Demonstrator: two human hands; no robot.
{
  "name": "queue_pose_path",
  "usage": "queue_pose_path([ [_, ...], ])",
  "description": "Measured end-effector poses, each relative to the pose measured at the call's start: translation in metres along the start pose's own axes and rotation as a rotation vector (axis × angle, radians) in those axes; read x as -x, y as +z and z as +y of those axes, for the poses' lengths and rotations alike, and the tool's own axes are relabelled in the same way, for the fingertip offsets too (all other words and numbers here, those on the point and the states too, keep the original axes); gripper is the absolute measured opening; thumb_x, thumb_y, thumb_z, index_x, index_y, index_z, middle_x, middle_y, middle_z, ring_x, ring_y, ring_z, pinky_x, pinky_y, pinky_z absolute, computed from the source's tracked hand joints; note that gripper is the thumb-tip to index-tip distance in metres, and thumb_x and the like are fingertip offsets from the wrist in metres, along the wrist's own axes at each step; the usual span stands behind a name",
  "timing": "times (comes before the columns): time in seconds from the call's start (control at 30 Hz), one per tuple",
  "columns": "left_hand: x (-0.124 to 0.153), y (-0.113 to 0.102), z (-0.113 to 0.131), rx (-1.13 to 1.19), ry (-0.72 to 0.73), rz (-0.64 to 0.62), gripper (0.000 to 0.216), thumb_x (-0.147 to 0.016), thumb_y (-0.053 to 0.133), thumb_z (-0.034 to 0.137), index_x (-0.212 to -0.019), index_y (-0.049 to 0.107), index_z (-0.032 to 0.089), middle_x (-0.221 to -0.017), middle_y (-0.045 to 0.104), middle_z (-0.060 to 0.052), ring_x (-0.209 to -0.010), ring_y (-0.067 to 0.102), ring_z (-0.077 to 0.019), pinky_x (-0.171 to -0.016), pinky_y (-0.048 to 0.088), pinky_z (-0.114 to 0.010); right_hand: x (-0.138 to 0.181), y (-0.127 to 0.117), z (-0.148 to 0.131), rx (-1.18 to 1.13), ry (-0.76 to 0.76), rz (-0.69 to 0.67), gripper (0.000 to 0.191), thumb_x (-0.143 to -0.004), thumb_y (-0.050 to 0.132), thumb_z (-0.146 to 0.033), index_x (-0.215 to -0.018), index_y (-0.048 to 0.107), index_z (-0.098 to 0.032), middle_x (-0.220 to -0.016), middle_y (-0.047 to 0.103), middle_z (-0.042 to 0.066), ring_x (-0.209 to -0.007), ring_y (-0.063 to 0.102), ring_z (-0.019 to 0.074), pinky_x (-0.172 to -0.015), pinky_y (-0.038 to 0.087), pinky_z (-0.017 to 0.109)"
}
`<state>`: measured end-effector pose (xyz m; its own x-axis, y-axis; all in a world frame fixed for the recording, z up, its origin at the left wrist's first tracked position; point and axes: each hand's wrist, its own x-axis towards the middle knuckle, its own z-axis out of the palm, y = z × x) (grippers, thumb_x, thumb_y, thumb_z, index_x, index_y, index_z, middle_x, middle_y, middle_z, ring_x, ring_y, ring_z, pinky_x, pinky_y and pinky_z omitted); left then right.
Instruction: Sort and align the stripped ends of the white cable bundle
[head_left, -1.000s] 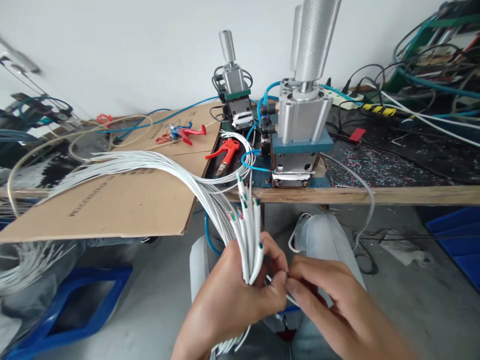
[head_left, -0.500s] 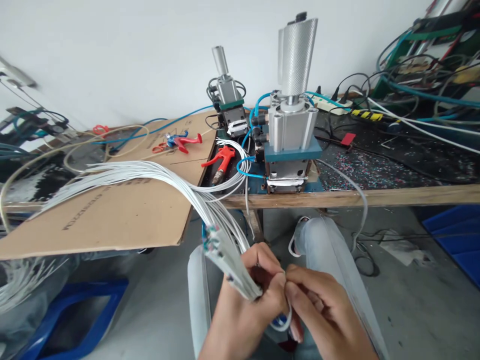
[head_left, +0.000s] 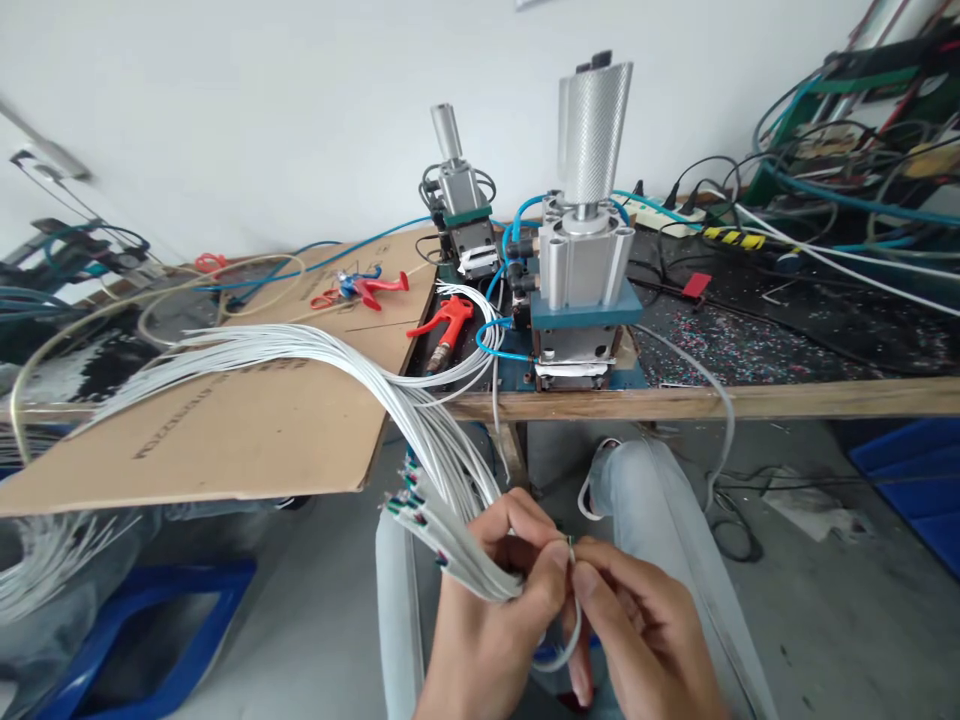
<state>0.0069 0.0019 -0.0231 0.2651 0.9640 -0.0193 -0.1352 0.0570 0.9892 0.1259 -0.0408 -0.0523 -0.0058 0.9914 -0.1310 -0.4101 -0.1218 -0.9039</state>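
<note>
My left hand [head_left: 491, 610] grips a bundle of white cables [head_left: 442, 470] whose stripped ends with coloured cores point left and down. The cables arch back over the cardboard sheet [head_left: 247, 420] on the bench. My right hand [head_left: 637, 630] pinches the tip of a single white cable [head_left: 574, 625] that loops under both hands, its fingertips meeting my left thumb. Both hands are over my lap, below the bench edge. A pneumatic press with a knurled metal cylinder [head_left: 581, 260] stands on the bench just ahead.
A second, smaller pneumatic unit [head_left: 465, 225] stands behind. A red air gun [head_left: 444, 322] and red-handled scissors [head_left: 360, 288] lie on the bench. Tangled cables and hoses [head_left: 840, 170] fill the right side. Blue crates [head_left: 150, 620] sit on the floor left and right.
My left hand has tilted the cable bundle from pointing up to pointing left and down. My right hand has separated a single cable, which now loops under the hands.
</note>
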Motion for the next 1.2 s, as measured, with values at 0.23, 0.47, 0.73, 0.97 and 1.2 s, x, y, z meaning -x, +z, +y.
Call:
queue_pose_path([
  [0.23,0.009,0.002,0.002,0.187,-0.129,0.023,0.029,-0.097,0.074,0.038,-0.08,0.061,0.018,-0.074,0.059,0.004,-0.041,0.061,-0.0069,-0.037,0.05,-0.015,-0.001,0.009,0.006,-0.076,-0.01,0.031,0.054,-0.095,0.069,-0.068,-0.08,0.075,-0.016,-0.054,0.05,-0.004,-0.043,0.045,0.0065,-0.043,0.034,0.018],
  [0.47,0.006,-0.001,0.005,0.15,-0.153,-0.021,0.029,-0.099,0.072,0.039,-0.082,0.059,0.02,-0.065,0.057,0.005,-0.043,0.059,-0.0079,-0.04,0.047,-0.015,-0.002,0.009,0.006,-0.059,-0.055,0.03,0.051,-0.098,0.069,-0.06,-0.07,0.064,-0.018,-0.058,0.048,-0.005,-0.044,0.046,0.007,-0.044,0.036,0.019],
  [0.73,-0.003,-0.007,0.012,-0.016,-0.119,-0.078,0.017,-0.095,0.071,0.03,-0.087,0.062,0.018,-0.081,0.057,0.003,-0.054,0.062,-0.0072,-0.05,0.043,-0.015,-0.003,0.001,0.0,0.027,-0.053,0.017,0.049,-0.099,0.067,-0.06,-0.074,0.067,-0.018,-0.055,0.048,-0.005,-0.044,0.047,0.0074,-0.045,0.039,0.018],
  [0.97,-0.003,-0.007,0.011,0.008,-0.097,-0.094,0.019,-0.099,0.07,0.032,-0.087,0.061,0.021,-0.077,0.057,0.004,-0.051,0.063,-0.0095,-0.046,0.044,-0.019,-0.006,0.002,-0.004,0.015,-0.049,-0.002,0.05,-0.098,0.068,-0.061,-0.074,0.07,-0.017,-0.057,0.046,-0.006,-0.043,0.044,0.0056,-0.044,0.035,0.017],
  [1.2,0.002,0.001,0.004,0.097,-0.131,-0.049,0.023,-0.101,0.067,0.041,-0.09,0.057,0.024,-0.06,0.056,0.006,-0.042,0.058,-0.0114,-0.04,0.05,-0.019,-0.005,0.007,0.005,-0.045,-0.013,0.035,0.052,-0.097,0.068,-0.065,-0.076,0.069,-0.018,-0.057,0.046,-0.005,-0.044,0.043,0.0069,-0.045,0.033,0.019],
])
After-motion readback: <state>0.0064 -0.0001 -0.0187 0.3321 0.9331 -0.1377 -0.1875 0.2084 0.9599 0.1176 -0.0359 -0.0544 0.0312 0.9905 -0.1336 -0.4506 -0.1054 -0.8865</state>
